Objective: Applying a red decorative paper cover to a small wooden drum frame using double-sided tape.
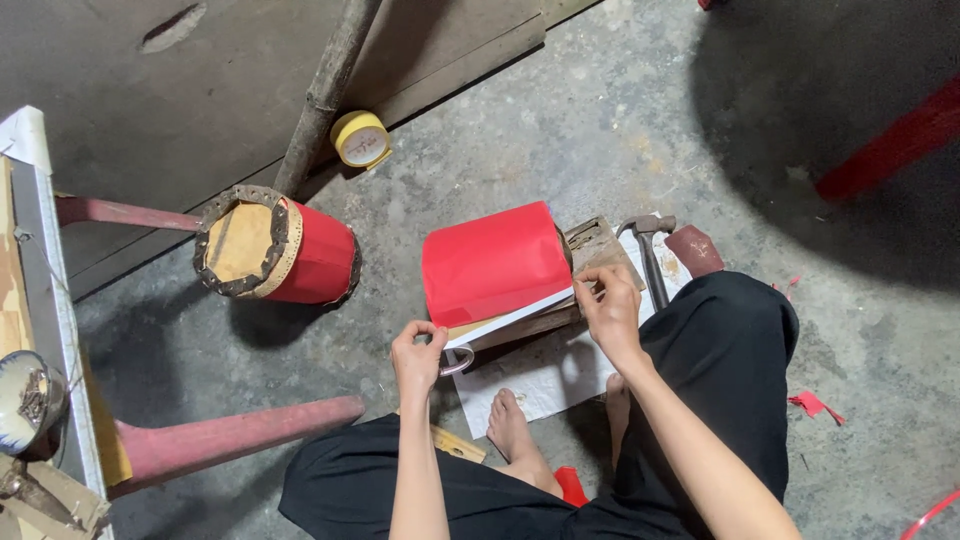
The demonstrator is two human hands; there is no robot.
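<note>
A red sheet is curved over a cylinder on a wooden block in front of me; a white strip runs along its near edge. My right hand pinches the right end of that edge. My left hand pinches the left end of the strip, beside a small metal ring. I squat barefoot on the concrete floor, one foot on a white paper sheet.
A finished red drum lies on its side to the left. A yellow tape roll sits behind it. A hammer lies right of the block. Red stool legs and a table edge stand at left.
</note>
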